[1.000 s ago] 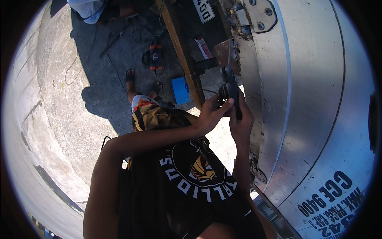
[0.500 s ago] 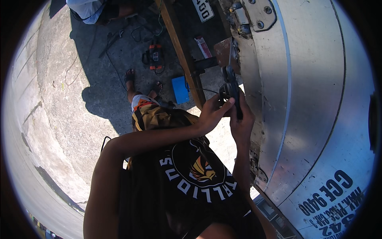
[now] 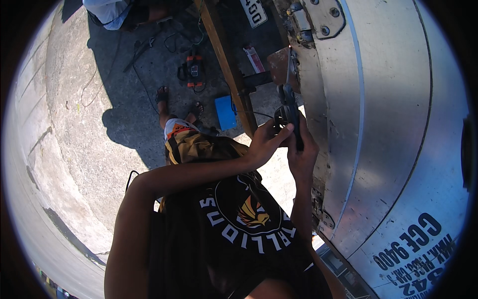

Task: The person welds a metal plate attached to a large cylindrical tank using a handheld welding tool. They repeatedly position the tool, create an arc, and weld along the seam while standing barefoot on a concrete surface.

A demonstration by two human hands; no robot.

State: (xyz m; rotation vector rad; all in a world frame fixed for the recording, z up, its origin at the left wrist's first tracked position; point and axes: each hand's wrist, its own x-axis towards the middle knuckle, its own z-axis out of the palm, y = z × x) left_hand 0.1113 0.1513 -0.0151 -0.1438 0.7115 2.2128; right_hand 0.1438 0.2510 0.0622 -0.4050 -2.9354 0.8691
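Two hands, one black power tool [image 3: 289, 112]. Left hand [image 3: 264, 144] and right hand [image 3: 301, 149] both at tool, fingers clamped on its body. Tool upright, at 1 o'clock from frame centre, touching edge of large silver metal panel [image 3: 388, 129]. One hinge plate [image 3: 328, 17] at 12 o'clock on panel. One wooden beam [image 3: 226, 60] at 11 o'clock. On concrete floor [image 3: 74, 114]: one blue box [image 3: 225, 112], one orange-black device [image 3: 194, 70] with cables.

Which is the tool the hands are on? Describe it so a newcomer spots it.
Start at the big curved metal panel on the right. At its left edge, the left hand and right hand hold a dark tool, unlike the orange-and-black device lying on the ground.
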